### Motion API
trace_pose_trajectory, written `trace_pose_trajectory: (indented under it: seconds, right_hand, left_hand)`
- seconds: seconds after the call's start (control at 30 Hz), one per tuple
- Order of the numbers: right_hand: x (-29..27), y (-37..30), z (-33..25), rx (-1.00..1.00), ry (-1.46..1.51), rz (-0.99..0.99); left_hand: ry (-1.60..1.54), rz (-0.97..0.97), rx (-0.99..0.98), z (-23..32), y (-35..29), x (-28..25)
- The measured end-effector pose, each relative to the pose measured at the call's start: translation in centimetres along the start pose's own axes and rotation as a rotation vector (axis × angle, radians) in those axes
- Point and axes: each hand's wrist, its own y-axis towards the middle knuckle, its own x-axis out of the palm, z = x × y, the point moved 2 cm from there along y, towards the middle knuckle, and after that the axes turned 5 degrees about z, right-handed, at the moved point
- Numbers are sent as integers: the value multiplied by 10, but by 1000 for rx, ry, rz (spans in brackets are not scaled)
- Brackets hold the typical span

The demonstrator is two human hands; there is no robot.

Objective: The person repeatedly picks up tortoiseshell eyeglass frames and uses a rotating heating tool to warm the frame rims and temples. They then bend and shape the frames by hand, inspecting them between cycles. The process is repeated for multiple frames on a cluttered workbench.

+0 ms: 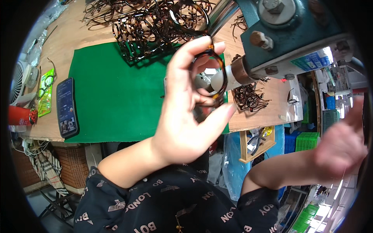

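My left hand (180,116) is raised over the green mat, its fingers and thumb closed round a tortoiseshell eyeglass frame (224,75). One rim of the frame circles the white round tip (232,79) of a blue-green machine (287,42); whether they touch, I cannot tell. The other rim points up and away, in front of a heap of glasses. Out at the far right, my right hand (340,149) is lifted beside the machine. Motion smears its fingers, and a dark upright edge beside them is too unclear to name.
Dark eyeglass frames (143,33) lie heaped on the green mat (112,97) and behind it. More frames (250,97) sit under the machine. A phone (67,106) and a red cup (19,115) are at left. An open wooden drawer (256,143) juts out below the table.
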Motion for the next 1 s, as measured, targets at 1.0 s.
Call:
trace_pose_trajectory:
  seconds: [1.0]
  right_hand:
    - [-22, -218, 106, 824, -643, -526]
  left_hand:
    - [-289, -539, -726, 21, -60, -47]
